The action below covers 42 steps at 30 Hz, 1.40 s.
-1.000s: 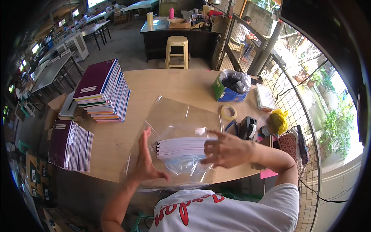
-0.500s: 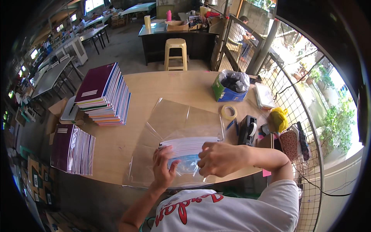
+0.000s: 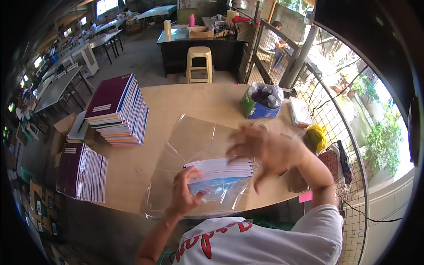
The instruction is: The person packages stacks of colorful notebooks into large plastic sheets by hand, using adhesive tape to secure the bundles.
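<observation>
A short stack of notebooks [image 3: 221, 168], white page edges with a light blue cover toward me, lies on a large clear plastic sheet [image 3: 196, 132]. Part of the sheet is folded over the blue side and glints. My left hand [image 3: 186, 190] rests against the stack's left end, fingers stretched onto it and thumb apart. Above the stack's right end hovers my right hand [image 3: 269, 150], blurred by motion, its fingers spread with nothing seen in them. It partly covers a roll of tape [image 3: 261, 126] and hides most of the black tape dispenser behind it.
At the left stand a tall pile of notebooks [image 3: 126, 117] and a lower purple-covered pile [image 3: 84, 172]. Toward the far right are a plastic-lined box [image 3: 263, 106], a white container [image 3: 300, 111] and a yellow bundle [image 3: 317, 138]. Wire mesh [image 3: 342, 119] runs along the table's right side.
My right hand has lifted off the plastic at the stack's right end and moved up and right, its closed fingers spreading. My left hand stays at the stack's left end.
</observation>
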{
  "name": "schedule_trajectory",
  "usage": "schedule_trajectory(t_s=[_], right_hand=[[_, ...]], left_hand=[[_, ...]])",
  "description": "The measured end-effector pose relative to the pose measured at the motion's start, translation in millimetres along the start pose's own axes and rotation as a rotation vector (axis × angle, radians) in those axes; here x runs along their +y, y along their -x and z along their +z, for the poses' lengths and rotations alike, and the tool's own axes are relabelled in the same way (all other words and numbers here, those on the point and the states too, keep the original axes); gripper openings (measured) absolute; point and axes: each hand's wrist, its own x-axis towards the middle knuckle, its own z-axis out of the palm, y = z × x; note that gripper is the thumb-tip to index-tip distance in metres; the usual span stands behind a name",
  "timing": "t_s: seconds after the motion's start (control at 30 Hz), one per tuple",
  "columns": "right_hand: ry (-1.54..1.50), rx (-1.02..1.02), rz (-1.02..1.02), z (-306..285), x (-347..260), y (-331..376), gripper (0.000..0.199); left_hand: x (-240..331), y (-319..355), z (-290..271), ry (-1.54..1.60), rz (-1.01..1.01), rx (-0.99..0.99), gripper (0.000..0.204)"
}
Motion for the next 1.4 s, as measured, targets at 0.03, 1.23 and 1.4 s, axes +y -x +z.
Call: schedule_trajectory(t_s=[0.03, 1.23, 1.4], right_hand=[[-0.004, -0.004, 0.003, 16, -13, 11, 0.052], [0.451, 0.568, 0.583, 11, 72, -20, 0.015], [-0.242, 1.096, 0.965, 72, 108, 206, 0.033]], left_hand=[[-1, 2, 0, 0.087, -0.014, -0.080, 0.049], [53, 1, 51, -0.634, 0.177, -0.402, 0.058], [61, -1, 46, -0.680, 0.140, -0.493, 0.061]])
